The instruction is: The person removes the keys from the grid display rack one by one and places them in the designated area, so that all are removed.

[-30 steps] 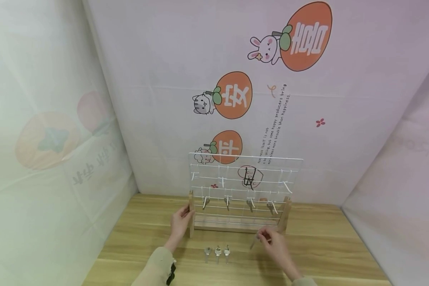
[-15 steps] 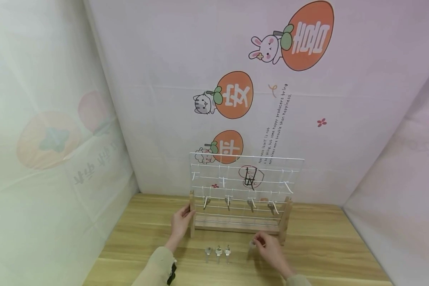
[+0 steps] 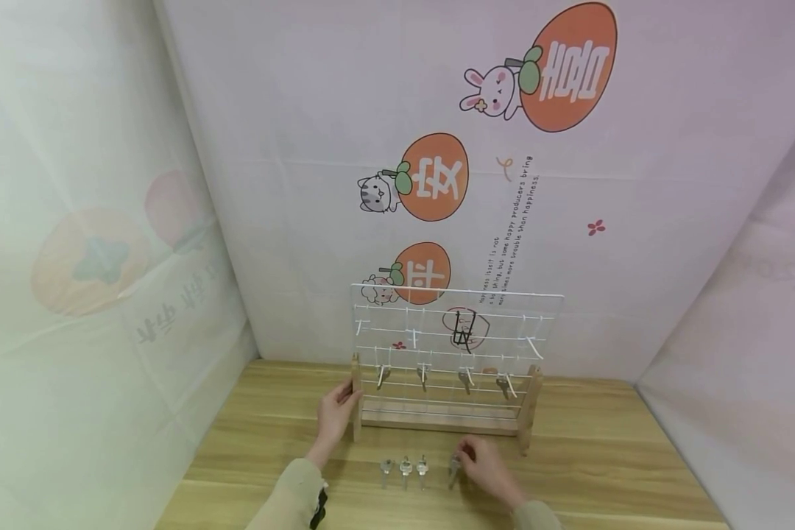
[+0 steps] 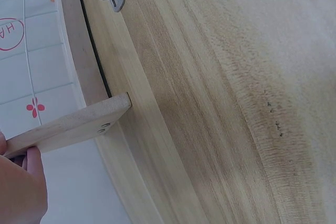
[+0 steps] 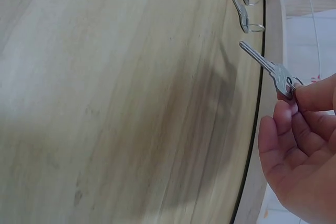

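Observation:
A silver key (image 5: 274,73) is pinched by its ring end between the thumb and fingertips of my right hand (image 3: 486,467), its blade free in the air above the table. To the left of it, several keys with small rings, among them the middle key (image 3: 405,467), lie in a row. My left hand (image 3: 335,414) grips the left wooden post (image 4: 86,123) of a white wire rack. Across the rack's wooden base (image 3: 437,422) stands the grid, and several keys such as the hanging key (image 3: 465,378) hang on its lower row of hooks.
Upper hooks on the grid, such as the right one (image 3: 531,343), stick out toward me. The wood-grain table (image 3: 589,442) meets a printed cloth wall (image 3: 305,221) behind the rack, and more cloth closes both sides.
My right hand has moved left and toward me with the key, away from the rack's right post and closer to the row of keys. My left hand stays on the post.

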`<state>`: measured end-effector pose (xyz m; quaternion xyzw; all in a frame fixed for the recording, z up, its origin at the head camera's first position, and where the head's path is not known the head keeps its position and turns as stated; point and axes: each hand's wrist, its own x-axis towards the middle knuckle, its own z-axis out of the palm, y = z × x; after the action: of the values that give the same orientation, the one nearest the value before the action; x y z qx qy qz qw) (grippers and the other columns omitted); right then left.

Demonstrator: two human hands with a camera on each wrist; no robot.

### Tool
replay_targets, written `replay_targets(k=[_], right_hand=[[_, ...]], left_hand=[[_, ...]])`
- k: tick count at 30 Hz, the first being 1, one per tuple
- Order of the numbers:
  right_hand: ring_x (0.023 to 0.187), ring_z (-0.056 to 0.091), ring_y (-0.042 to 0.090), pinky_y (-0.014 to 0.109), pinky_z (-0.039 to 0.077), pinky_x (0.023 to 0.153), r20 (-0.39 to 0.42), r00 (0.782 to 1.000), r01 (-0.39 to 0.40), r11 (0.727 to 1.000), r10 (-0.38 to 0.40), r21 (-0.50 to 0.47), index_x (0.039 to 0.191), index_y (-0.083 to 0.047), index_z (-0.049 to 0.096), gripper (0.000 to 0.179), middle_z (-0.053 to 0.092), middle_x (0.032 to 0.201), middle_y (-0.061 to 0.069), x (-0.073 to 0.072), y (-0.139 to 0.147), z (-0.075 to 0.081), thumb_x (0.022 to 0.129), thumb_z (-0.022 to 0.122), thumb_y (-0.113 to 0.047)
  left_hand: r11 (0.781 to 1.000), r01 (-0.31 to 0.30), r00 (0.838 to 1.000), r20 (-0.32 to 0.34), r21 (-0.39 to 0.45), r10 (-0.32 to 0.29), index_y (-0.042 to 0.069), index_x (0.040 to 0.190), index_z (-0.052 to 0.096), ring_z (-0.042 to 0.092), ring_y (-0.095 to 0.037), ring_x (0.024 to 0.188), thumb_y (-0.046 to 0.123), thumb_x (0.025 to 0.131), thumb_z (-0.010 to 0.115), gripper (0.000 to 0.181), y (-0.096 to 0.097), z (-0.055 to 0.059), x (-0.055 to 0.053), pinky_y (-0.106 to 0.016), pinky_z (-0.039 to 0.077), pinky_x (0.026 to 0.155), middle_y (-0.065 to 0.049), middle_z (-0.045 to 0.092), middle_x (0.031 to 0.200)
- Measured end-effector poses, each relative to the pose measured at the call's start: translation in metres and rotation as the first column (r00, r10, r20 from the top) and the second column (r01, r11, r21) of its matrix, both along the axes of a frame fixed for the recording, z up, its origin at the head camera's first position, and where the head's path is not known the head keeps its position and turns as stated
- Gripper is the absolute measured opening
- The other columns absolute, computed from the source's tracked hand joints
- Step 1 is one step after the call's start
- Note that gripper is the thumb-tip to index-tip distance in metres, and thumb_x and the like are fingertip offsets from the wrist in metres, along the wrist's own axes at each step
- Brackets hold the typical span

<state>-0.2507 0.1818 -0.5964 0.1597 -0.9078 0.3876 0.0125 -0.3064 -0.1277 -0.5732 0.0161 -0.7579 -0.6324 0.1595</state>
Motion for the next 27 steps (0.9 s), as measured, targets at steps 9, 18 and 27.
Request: replay_targets(k=[9, 18, 27], right_hand=[[0.068, 0.052, -0.001, 0.014, 0.047, 0.055, 0.024, 0.999, -0.033, 0.999, 0.033, 0.012, 0.091, -0.003, 0.066, 0.006, 0.066, 0.080, 0.002, -0.003, -0.009, -0.001, 0.089, 0.067, -0.008], [0.067, 0.051, -0.002, 0.014, 0.047, 0.055, 0.040, 0.995, -0.096, 0.995, 0.096, 0.003, 0.092, -0.002, 0.067, 0.006, 0.067, 0.081, 0.004, -0.009, -0.015, -0.008, 0.091, 0.066, -0.008], [0.067, 0.051, -0.003, 0.014, 0.047, 0.055, 0.007, 0.992, -0.129, 0.991, 0.129, 0.044, 0.091, -0.003, 0.069, 0.006, 0.069, 0.081, 0.002, -0.014, -0.020, -0.015, 0.092, 0.065, -0.009]], left_hand=[[1.000, -0.002, 1.000, -0.005, -0.016, 0.002, -0.011, 0.125, 0.060, 0.066, -0.042, 0.115, 0.005, 0.091, 0.069, 0.039, -0.001, -0.001, -0.001, -0.036, 0.060, 0.094, -0.031, 0.065, 0.124], [1.000, -0.004, 1.000, -0.003, -0.013, 0.004, -0.011, 0.125, 0.060, 0.066, -0.042, 0.114, 0.004, 0.091, 0.069, 0.039, 0.000, -0.001, -0.001, -0.035, 0.061, 0.094, -0.031, 0.065, 0.123], [1.000, -0.010, 1.000, -0.009, -0.012, 0.010, -0.011, 0.124, 0.061, 0.067, -0.042, 0.113, 0.002, 0.090, 0.070, 0.038, 0.000, -0.001, -0.002, -0.035, 0.061, 0.093, -0.031, 0.066, 0.122]])
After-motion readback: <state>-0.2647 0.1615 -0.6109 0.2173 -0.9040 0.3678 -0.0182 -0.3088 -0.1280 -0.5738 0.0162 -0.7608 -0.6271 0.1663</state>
